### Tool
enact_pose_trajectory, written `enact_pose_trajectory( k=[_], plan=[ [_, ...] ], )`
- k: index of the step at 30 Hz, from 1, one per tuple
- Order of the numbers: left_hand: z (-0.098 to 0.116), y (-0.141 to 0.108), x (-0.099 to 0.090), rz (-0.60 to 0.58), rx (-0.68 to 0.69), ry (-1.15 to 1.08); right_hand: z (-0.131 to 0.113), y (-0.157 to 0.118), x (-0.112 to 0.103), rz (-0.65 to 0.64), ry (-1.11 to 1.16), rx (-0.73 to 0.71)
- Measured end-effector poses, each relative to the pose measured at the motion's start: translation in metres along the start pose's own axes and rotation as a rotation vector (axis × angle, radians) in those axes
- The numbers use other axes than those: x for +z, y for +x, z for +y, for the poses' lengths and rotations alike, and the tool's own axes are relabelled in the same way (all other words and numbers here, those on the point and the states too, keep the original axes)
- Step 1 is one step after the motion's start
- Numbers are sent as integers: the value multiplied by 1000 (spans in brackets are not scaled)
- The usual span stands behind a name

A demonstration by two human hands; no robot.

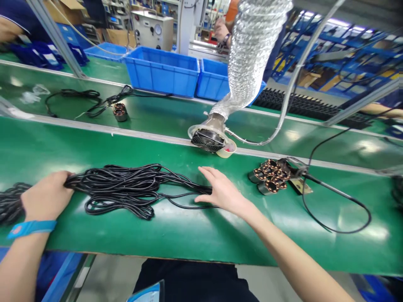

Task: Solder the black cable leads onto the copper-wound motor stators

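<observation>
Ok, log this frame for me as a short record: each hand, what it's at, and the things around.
Left hand: closed over the left end of the black cable bundle
Right hand: open, near the bundle's right end; contact unclear
Surface: green table
Right of bundle: cluster of copper-wound cores
Overhead: silver duct ending in a fan
Background: blue bins
</observation>
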State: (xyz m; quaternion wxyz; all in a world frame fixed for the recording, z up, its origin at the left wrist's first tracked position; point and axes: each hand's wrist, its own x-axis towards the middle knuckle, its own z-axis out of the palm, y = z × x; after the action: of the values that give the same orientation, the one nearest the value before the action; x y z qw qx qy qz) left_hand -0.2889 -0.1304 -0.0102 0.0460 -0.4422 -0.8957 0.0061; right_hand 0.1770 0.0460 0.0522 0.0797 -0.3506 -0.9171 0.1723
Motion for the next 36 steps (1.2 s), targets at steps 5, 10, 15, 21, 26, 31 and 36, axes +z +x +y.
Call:
enact_pose_trajectory(
  k=[5,10,15,21,26,31,36],
  plan=[
    [14,-11,-12,101,51,95,-37,17,52,26,-51,-142],
    [8,-8,-27,33,156,145,-40,26,77,143,-297,-151],
    [-14,22,-59,17,287,313,-39,39,86,128,-406,-218],
    [-41,48,-85,-153,244,218,-56,51,96,159,-391,-289],
    [-27,11,-67,133,265,-209,-53,53,103,216,-411,-311],
    [6,-11,-18,183,107,-261,-46,54,112,275,-508,-344],
    [3,8,-8,138,-30,-108,-40,56,119,346,-532,-386]
  ],
)
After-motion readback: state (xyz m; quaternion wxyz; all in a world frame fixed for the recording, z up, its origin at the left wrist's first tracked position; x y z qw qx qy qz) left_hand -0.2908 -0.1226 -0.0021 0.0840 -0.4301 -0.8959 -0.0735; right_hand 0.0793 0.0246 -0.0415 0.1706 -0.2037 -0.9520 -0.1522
